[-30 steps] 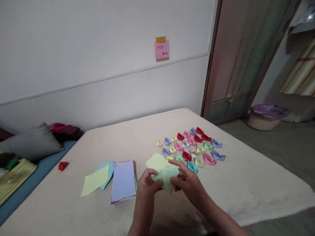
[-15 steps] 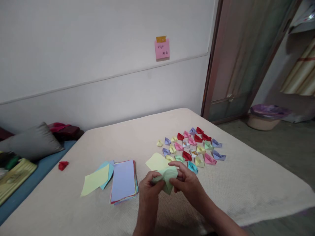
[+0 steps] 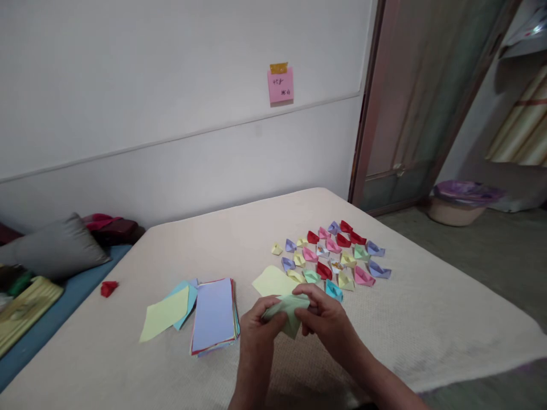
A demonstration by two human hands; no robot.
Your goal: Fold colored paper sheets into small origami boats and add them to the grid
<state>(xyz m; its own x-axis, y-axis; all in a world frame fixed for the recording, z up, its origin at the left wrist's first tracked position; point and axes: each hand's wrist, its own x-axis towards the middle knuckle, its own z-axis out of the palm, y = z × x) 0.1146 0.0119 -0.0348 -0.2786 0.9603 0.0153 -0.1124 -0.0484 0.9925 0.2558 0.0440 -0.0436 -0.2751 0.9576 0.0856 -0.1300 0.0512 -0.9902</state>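
A partly folded piece of pale green paper (image 3: 290, 310) is held up above the bed between my two hands. My left hand (image 3: 260, 324) pinches its left side, thumb in front. On its right side, the thumb and fingers of my right hand (image 3: 322, 313) grip the paper. Just behind it a pale yellow sheet (image 3: 273, 281) lies flat. Beyond my right hand sit several small folded paper boats in many colours, among them a cyan boat (image 3: 334, 290) and a pink boat (image 3: 364, 276).
Left of my hands lies a stack of coloured paper (image 3: 215, 316), with a loose yellow-green sheet (image 3: 166, 313) over a blue sheet (image 3: 188, 304). A red folded paper piece (image 3: 109, 288) lies near the bed's left edge. A grey pillow (image 3: 55, 247) is at far left.
The upper edge of the green paper has tipped slightly, and the fingers of my right hand have shifted a little along it. Both hands keep their hold.
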